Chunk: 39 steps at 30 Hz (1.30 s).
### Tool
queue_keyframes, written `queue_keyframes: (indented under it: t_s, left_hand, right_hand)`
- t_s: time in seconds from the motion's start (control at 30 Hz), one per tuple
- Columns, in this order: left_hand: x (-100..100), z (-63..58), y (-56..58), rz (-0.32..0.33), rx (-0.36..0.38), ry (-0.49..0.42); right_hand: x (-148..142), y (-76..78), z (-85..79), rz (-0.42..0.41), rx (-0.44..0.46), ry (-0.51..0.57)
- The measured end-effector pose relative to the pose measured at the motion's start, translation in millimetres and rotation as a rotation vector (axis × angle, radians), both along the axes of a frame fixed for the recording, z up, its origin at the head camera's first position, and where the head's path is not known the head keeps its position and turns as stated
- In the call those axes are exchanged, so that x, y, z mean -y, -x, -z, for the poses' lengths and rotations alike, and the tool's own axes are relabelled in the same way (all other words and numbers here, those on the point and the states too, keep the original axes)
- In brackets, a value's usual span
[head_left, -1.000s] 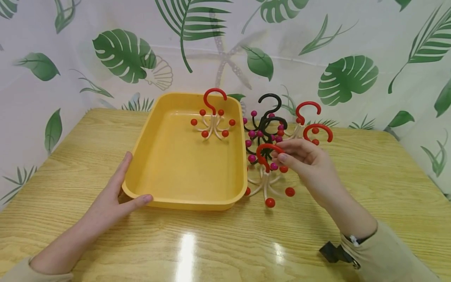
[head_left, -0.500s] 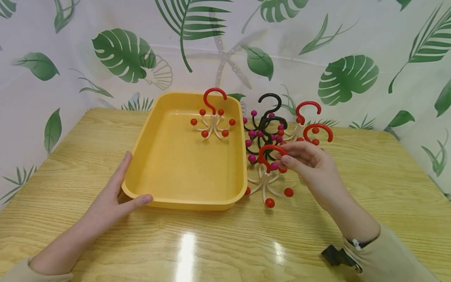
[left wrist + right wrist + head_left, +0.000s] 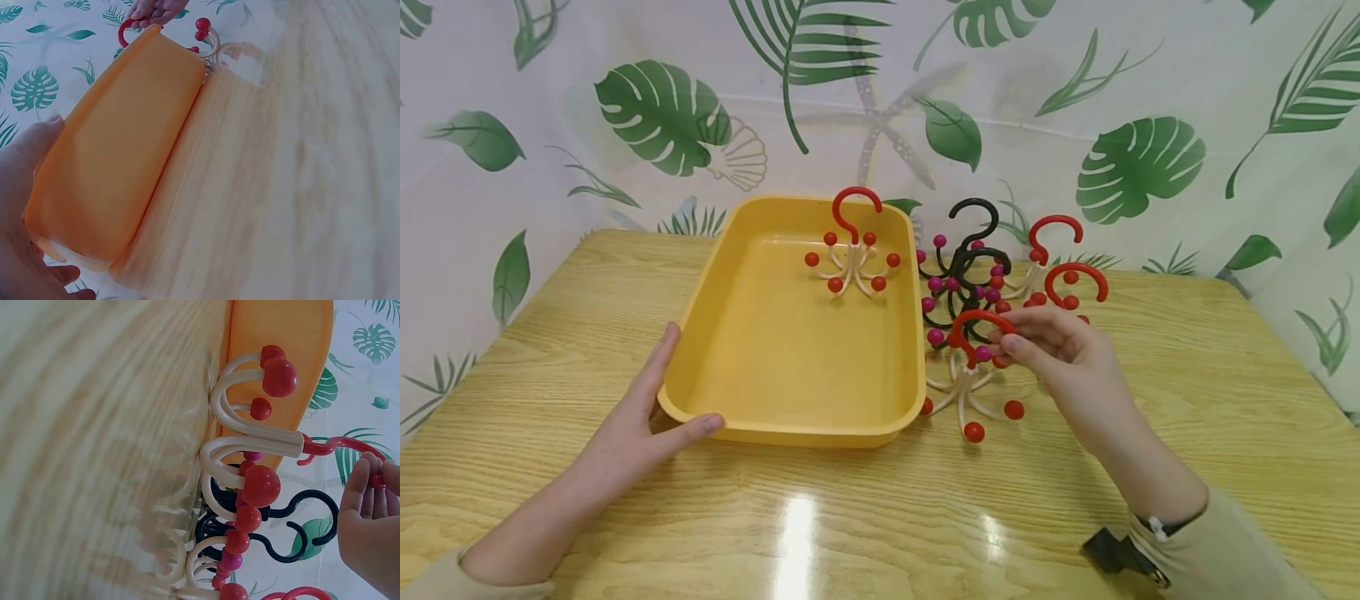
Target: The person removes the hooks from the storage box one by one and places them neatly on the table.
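Observation:
My left hand [image 3: 632, 421] grips the near left corner of a yellow tray [image 3: 790, 433], its thumb lying along the front rim. My right hand [image 3: 1071, 362] pinches the tip of the red hook of a multi-claw hanger [image 3: 966, 383] just right of the tray. This hanger has cream curved arms with red balls at the ends; in the right wrist view its arms [image 3: 234, 394] reach down close to the table. A similar red-hooked hanger [image 3: 853, 258] stands upright inside the tray, near its back right corner.
Two black hangers [image 3: 973, 242] with magenta balls stand behind the held one. Two more red-hooked hangers [image 3: 1056, 229] stand at the right, partly hidden by my right hand. A leaf-print cloth [image 3: 880, 100] hangs behind the wooden table [image 3: 700, 517].
My right hand has shifted slightly to the right and down, and the red hook it pinches has turned a little with it. The left hand and tray stay in place.

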<state>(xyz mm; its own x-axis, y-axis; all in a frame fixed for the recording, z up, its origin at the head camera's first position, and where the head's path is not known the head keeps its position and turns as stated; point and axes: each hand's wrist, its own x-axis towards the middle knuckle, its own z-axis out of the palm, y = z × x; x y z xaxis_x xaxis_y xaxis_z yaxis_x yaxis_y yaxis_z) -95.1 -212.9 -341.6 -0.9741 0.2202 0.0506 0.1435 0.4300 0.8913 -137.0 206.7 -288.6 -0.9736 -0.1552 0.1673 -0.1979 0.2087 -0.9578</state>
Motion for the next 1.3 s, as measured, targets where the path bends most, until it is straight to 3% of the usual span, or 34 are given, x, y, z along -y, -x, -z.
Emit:
queue_keyframes:
  t_s: [0.17,1.3]
  left_hand:
    - [0.2,0.7,0.3,0.0,-0.003,0.004]
    - [0.0,1.4,0.9,-0.003,0.003,0.002]
  right_hand:
    - [-0.4,-0.1,1.8,-0.009,-0.012,0.051]
    - [-0.5,-1.7,5.4,-0.046,-0.116,0.084]
